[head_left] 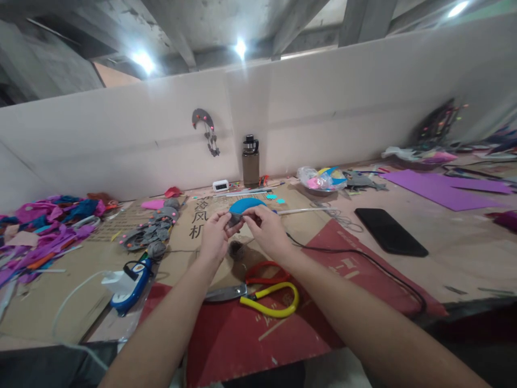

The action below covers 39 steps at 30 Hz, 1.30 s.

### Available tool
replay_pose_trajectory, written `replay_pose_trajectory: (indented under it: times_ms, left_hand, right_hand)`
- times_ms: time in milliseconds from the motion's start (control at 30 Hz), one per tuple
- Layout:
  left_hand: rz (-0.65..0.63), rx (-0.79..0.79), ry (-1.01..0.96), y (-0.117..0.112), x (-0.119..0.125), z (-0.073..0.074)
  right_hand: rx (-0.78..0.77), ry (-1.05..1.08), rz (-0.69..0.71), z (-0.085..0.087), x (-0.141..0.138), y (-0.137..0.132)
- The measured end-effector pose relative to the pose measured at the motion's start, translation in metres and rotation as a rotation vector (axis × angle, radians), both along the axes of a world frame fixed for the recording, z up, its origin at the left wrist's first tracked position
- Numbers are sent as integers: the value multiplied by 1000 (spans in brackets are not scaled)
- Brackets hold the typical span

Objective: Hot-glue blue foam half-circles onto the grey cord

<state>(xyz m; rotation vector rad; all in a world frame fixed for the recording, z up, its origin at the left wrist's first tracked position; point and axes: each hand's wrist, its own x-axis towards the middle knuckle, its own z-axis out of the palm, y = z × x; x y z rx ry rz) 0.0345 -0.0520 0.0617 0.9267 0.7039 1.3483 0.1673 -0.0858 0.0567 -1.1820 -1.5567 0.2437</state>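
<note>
At the centre of the frame, one blue curved piece (247, 204), with one dark grey scrap (235, 219) at its lower edge, is pinched by the fingertips of the left hand (216, 234) and right hand (269, 229), set close together. Counted nearby: one pair of scissors (242, 291), lower centre; one phone (391, 231), right; one bottle (251, 167), upper centre. Beneath lie printed brown cardboard (181, 237) and a red sheet (230, 345). Behind stands a white partition (121, 129); above, a rough concrete ceiling (214, 19) with three lit lamps (240, 49). Blue edge: smooth, arched. Scissor handles: rounded, red and yellow.
</note>
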Motion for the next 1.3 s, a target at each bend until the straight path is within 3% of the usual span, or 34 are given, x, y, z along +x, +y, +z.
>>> replay_pose_trajectory:
  times_ms: [300, 500, 667, 900, 1000, 1167, 1233, 1300]
  left_hand:
    - [-76, 32, 4, -4, -2, 3]
    - [-30, 0, 48, 1, -2, 2]
    - [56, 19, 19, 12, -10, 2]
    - [196, 33, -25, 30, -31, 6]
    - [212, 25, -48, 34, -36, 7]
    - [190, 36, -23, 37, -36, 3]
    - [182, 46, -16, 37, -34, 1]
    - [177, 51, -26, 36, -33, 1]
  right_hand:
    - [-1, 34, 10, 0, 3, 1]
    - [17, -32, 14, -1, 3, 1]
    - [46, -103, 114, -5, -1, 0]
    - [-85, -389, 359, -9, 2, -1]
    - [-153, -335, 223, -1, 21, 5]
    - [-343, -272, -273, -5, 65, 22]
    - [-514, -326, -278, -17, 72, 28]
    - [-585, -332, -237, -30, 72, 32]
